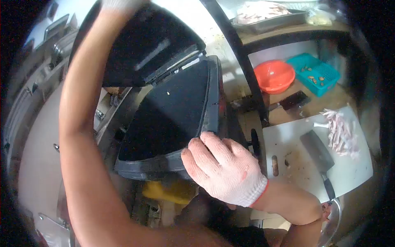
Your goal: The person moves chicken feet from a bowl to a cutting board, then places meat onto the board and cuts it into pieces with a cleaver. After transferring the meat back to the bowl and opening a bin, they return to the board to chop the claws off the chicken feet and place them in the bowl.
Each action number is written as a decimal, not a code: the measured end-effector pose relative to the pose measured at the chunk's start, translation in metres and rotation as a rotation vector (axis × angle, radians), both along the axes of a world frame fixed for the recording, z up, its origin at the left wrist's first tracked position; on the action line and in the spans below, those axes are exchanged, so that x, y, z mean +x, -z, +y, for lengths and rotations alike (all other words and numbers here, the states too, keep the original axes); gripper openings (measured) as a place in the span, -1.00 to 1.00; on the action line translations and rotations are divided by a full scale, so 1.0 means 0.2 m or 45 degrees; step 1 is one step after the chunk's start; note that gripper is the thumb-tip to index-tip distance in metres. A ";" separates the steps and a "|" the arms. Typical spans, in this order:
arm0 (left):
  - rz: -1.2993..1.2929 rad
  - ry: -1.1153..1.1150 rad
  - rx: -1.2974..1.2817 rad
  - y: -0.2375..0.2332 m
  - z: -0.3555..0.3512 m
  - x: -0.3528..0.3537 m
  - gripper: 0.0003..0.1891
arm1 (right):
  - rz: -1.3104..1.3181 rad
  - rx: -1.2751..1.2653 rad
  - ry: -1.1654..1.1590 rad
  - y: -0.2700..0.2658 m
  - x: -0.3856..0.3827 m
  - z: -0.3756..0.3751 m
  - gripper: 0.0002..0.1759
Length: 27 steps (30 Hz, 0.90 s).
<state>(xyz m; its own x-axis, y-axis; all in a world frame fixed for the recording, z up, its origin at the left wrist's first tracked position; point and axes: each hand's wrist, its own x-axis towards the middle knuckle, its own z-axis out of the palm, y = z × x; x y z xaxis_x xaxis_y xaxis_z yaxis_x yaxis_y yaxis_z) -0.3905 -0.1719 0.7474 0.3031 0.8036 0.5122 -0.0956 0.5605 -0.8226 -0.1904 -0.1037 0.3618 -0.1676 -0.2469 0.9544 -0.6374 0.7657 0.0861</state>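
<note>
On the right side of a kitchen, a brown worktop carries a white cutting board with a grey-bladed cleaver and pale meat strips. Left of it stands a black plastic bin, the white-gloved right grip half-curled at its near rim, the white-gloved left grip cut off at the raised black lid; firmness of hold, I cannot tell. An orange-red round basket and teal rectangular basket sit farther off, while the bare left arm partly hides the lid.

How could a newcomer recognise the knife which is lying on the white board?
On the right lies a white cutting board. Left of its pale strips is the grey cleaver, handle pointing down the picture, unlike the darker cleaver beyond the board.
</note>
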 end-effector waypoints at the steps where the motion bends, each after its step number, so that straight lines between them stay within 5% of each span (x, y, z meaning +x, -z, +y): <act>1: 0.103 -0.104 -0.040 0.13 -0.16 0.03 -0.26 | -0.005 -0.011 0.006 0.01 0.02 0.03 -0.57; 4: 0.270 -0.155 -0.088 0.08 -0.39 -0.17 -0.15 | 0.007 -0.014 -0.005 0.05 0.02 0.09 -0.59; 6: 0.070 -0.310 0.146 -0.07 -0.39 -0.43 0.05 | 0.026 -0.003 -0.019 0.08 0.02 0.07 -0.59; 8: -0.531 -0.744 0.546 -0.16 -0.22 -0.51 0.07 | 0.065 0.001 0.006 0.05 0.03 0.06 -0.59; 9: -1.435 -0.178 0.249 -0.36 -0.32 -0.84 0.06 | 0.064 0.000 0.016 0.04 0.03 0.07 -0.58; 12: -1.536 0.121 0.404 -0.08 -0.06 -0.61 0.06 | 0.038 -0.002 0.041 0.08 0.03 0.06 -0.58; 15: -1.483 -0.100 0.320 -0.01 0.00 -0.47 0.05 | 0.036 0.002 0.035 0.09 0.02 0.07 -0.58; 21: -1.677 -0.101 0.376 0.09 -0.23 -0.65 0.09 | 0.106 0.065 -0.027 0.13 0.14 0.05 -0.62; 23: -1.626 -0.016 0.254 0.27 -0.39 -0.83 -0.19 | 0.133 0.067 -0.040 0.16 0.19 0.01 -0.63; 27: -1.940 -0.666 0.257 0.76 -0.67 -1.01 -0.13 | 0.146 0.055 -0.061 0.20 0.30 -0.04 -0.65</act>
